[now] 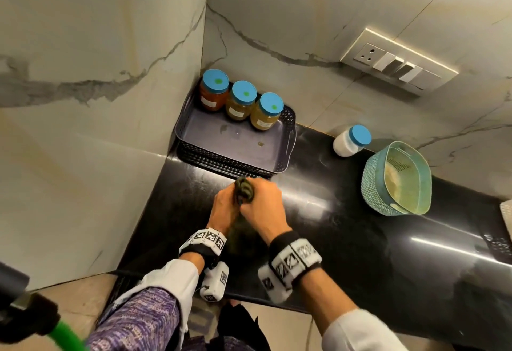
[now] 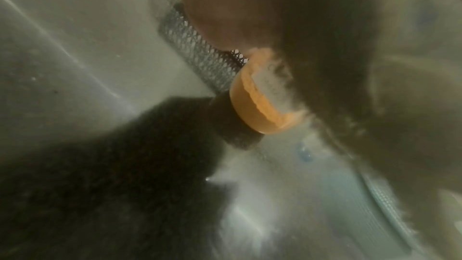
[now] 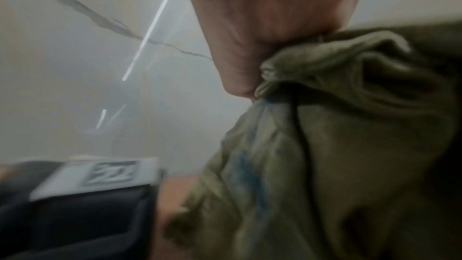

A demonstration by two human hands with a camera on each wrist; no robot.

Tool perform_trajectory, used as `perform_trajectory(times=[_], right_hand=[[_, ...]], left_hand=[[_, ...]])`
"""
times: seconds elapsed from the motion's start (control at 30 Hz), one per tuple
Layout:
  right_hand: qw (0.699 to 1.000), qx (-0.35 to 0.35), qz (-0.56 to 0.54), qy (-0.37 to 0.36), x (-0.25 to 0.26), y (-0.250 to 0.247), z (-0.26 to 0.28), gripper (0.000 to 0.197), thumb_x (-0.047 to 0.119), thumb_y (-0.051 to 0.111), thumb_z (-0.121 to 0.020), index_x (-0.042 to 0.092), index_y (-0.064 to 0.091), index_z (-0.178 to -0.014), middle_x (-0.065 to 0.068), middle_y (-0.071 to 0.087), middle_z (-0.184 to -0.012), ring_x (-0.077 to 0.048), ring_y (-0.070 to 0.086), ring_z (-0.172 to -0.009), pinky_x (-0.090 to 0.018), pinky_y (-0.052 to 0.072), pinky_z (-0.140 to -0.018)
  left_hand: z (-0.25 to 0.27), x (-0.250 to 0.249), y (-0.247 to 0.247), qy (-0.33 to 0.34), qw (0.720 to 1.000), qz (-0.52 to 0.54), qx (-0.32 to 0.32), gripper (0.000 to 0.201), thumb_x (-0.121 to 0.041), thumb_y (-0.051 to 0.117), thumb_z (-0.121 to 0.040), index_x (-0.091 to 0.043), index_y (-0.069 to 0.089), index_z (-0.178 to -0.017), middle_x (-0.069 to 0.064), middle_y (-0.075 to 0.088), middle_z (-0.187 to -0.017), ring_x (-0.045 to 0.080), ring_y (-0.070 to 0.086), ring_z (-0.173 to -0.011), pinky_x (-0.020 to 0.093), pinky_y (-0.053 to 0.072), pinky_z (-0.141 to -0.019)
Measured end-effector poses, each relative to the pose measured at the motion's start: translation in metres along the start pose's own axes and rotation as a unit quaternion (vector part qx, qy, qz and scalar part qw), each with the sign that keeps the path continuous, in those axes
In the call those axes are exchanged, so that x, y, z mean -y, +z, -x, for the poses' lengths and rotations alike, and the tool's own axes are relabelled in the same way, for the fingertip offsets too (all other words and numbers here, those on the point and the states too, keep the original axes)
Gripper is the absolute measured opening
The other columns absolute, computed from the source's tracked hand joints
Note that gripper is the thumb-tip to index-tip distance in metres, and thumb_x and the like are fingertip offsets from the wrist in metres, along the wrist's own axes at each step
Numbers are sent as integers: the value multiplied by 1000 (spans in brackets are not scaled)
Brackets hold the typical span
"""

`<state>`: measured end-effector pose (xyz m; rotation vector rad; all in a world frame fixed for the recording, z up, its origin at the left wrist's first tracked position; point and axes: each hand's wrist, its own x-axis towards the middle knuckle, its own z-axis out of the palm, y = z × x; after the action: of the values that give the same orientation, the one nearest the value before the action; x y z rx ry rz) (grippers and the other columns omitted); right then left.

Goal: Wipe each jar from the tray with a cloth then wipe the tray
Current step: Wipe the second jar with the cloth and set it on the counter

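Both hands meet over the black counter (image 1: 346, 226), just in front of the dark mesh tray (image 1: 194, 140). My left hand (image 1: 224, 206) holds a jar of orange contents (image 2: 260, 96), which the hands and cloth hide in the head view. My right hand (image 1: 263, 203) grips a bunched olive cloth (image 1: 244, 189) against that jar. The cloth (image 3: 350, 126) fills the right wrist view under the curled right hand (image 3: 262, 17). Three blue-lidded jars stand along the tray's back wall: a reddish jar (image 1: 214, 90) and two yellowish ones (image 1: 241, 101) (image 1: 267, 112).
A blue-lidded jar of white contents (image 1: 350, 141) stands on the counter right of the tray. A teal mesh basket (image 1: 396, 178) sits further right. Marble walls close the corner behind and left of the tray. A socket panel (image 1: 396, 65) is on the back wall.
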<state>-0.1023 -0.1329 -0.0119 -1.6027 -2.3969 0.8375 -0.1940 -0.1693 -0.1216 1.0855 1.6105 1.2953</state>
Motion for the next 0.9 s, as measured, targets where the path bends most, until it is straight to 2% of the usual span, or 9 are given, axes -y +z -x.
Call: perform_trajectory(times=[0.07,0.13,0.3,0.4,0.53,0.6,0.73,0.83,0.9], right_hand=[[998,-44,4,41,-12,-8,-21,13,2,67,-69,14,66,-75,-13,73,-81,-38,65,-79,-28,33,-62],[995,-75,1,72,-29,-16,-16,11,2,67,-69,11,67,-75,-15,73,-80,-40,66,-78,-31,36,-61],[1000,-10,-6,6,-15,3,30,32,9,61,-63,17,76,-90,-5,78,-90,-29,72,-86,-37,58,-77],[999,-22,-33,5,-5,1,-4,16,4,65,-68,13,71,-80,-8,75,-82,-32,68,-80,-34,50,-67],[993,-93,-19,73,-32,-15,-15,12,-2,66,-71,9,68,-77,-17,73,-83,-42,65,-81,-32,37,-64],[993,-89,-9,77,-35,-11,10,17,-2,66,-70,10,70,-80,-15,74,-86,-39,67,-83,-30,37,-65],[998,-41,-47,8,-16,9,36,29,0,66,-64,18,75,-86,-2,75,-87,-26,69,-82,-33,55,-76],[995,-65,-72,7,-6,6,0,15,2,66,-68,13,69,-78,-6,73,-80,-28,66,-76,-33,47,-65],[994,-77,-62,36,-14,-4,-21,9,2,68,-70,10,66,-74,-13,72,-78,-35,65,-75,-34,42,-62]], left_hand=[[-1,0,1,14,1000,-15,1,26,-19,77,-87,-22,71,-112,-13,72,-100,-14,64,-91,27,53,-84],[-1,-4,2,33,999,-23,2,48,-24,87,-79,-26,70,-125,-13,75,-114,-5,69,-104,20,54,-90],[4,-7,4,40,999,1,-10,34,-28,74,-77,-33,73,-111,-15,76,-109,3,71,-104,30,58,-96],[2,-2,2,0,1000,4,-13,16,-33,68,-85,-39,69,-100,-12,75,-95,-1,64,-92,32,55,-86],[0,-4,5,11,1000,-14,7,53,-29,88,-77,-30,69,-126,-13,75,-116,-1,70,-107,19,55,-92],[1,-9,6,17,1000,-23,1,50,-28,87,-74,-31,70,-121,-16,75,-112,-1,70,-104,22,57,-92],[5,-10,7,27,999,27,-10,34,-34,70,-75,-39,75,-108,-17,76,-106,1,70,-102,34,58,-100],[3,-4,11,-7,999,5,-38,21,-52,55,-80,-45,74,-87,-14,75,-84,4,62,-85,49,58,-92],[1,-5,12,-44,999,19,-15,24,-54,63,-79,-41,74,-96,-12,75,-88,5,64,-87,49,57,-90]])
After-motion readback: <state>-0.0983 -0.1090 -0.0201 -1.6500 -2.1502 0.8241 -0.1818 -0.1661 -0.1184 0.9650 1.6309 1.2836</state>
